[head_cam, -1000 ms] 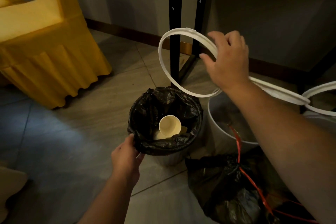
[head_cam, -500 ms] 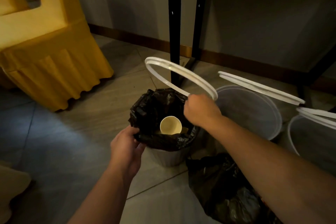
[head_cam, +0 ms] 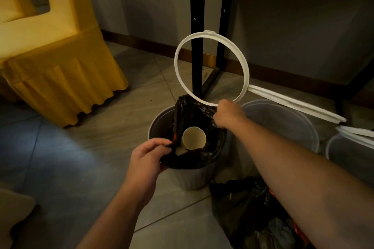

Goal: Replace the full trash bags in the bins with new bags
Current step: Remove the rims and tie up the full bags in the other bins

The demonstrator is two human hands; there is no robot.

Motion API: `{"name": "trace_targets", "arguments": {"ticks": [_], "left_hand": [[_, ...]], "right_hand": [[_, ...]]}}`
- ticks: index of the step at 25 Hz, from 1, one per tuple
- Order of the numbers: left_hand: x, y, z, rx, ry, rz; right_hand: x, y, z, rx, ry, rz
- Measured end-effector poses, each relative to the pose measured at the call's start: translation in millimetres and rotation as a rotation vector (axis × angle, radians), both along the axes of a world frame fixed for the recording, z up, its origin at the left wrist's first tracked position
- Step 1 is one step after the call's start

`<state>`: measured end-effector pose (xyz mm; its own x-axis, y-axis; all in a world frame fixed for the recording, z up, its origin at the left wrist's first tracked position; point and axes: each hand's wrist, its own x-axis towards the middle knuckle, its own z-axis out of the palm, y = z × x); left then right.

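Black bag (head_cam: 194,160) stretches between left hand (head_cam: 147,157), right hand (head_cam: 228,116).

Nothing to read in this shot: no lettering, label, brand or number comes through anywhere. The paper cup (head_cam: 193,137) shows only a plain inside. The black bag (head_cam: 194,111) and the white ring (head_cam: 245,68) look unmarked, and the pale bin (head_cam: 194,178), near centre, is too dim to tell.
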<state>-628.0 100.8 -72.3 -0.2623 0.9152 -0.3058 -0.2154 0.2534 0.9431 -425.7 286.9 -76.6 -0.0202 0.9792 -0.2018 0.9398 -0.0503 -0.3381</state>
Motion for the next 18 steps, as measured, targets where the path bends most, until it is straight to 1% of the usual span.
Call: {"name": "trace_targets", "arguments": {"ticks": [3,5,7,9,10,13,14,18], "left_hand": [[2,-5,-1,0.028,0.127,-0.185],[3,-8,-4,0.017,0.221,-0.266],[4,-10,-6,0.007,0.299,-0.341],[4,-12,-8,0.011,0.304,-0.431],[3,-13,-8,0.015,0.310,-0.471],[0,-16,-3,0.006,0.313,-0.576],[-2,-17,-2,-0.004,0.306,-0.597],[-10,-16,8,-0.070,0.317,-0.657]], "right_hand": [[5,-2,0,0.019,-0.052,0.002],[5,-4,4,0.035,-0.121,0.073],[-2,-6,11,0.101,-0.187,0.182],[-12,-2,18,0.158,-0.173,0.356],[-19,0,22,0.152,-0.165,0.455],[-38,5,27,0.154,-0.304,0.675],[-41,7,26,0.155,-0.335,0.708],[-42,13,39,0.082,-0.312,0.760]]}}
